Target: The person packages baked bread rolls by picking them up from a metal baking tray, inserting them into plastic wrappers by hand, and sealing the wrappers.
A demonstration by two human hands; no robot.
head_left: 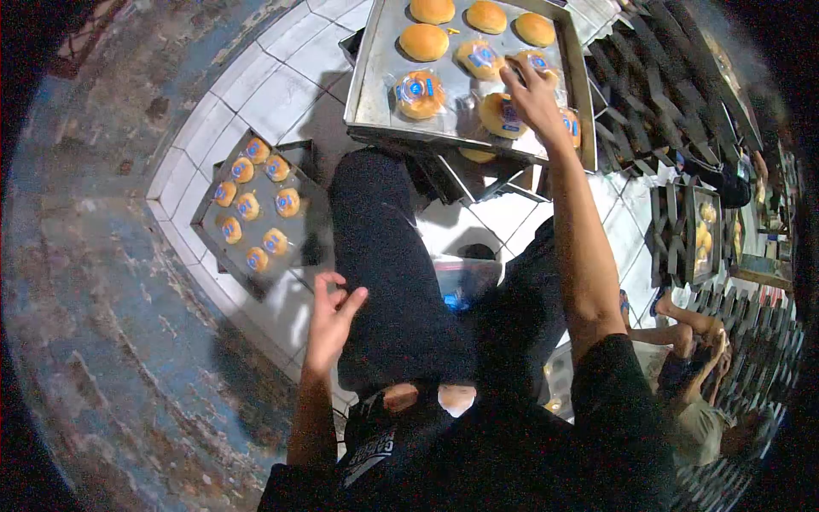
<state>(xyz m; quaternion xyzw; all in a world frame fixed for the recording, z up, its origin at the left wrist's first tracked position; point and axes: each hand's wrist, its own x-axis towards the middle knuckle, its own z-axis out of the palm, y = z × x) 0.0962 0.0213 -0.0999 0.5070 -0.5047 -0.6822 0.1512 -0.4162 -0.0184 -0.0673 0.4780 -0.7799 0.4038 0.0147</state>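
My right hand reaches over the metal tray at the top, its fingertips at a wrapped bun near the right side. Whether the fingers grip it is not clear. Other buns in clear wrappers with blue labels lie around it, such as one at the left and one just below the hand. Unwrapped buns sit toward the far side. My left hand hangs beside my left thigh, fingers apart, holding nothing.
A lower tray with several wrapped buns rests on the white tiles at left. Below, between my legs, is a clear plastic container. Stacked dark trays stand at right, near another tray of buns and a seated person.
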